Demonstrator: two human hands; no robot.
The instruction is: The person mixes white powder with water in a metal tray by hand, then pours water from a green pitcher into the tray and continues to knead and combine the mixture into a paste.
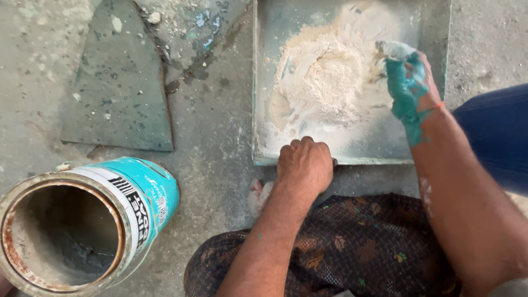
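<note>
A square grey-green tile (429, 22) lies flat on the concrete floor with a heap of whitish powder (324, 77) on it. My left hand (304, 165) grips the tile's near edge, fingers curled over the rim. My right hand (410, 82), smeared with teal paint and dusted white, rests in the powder at the heap's right side; whether it holds anything is hidden by the paint and powder.
An open rusty-rimmed tin can (82, 220) with a teal label lies tilted at the lower left. A broken greenish tile piece (118, 82) lies at the upper left. My patterned-cloth knee (357, 247) and blue cloth (495, 132) are close by.
</note>
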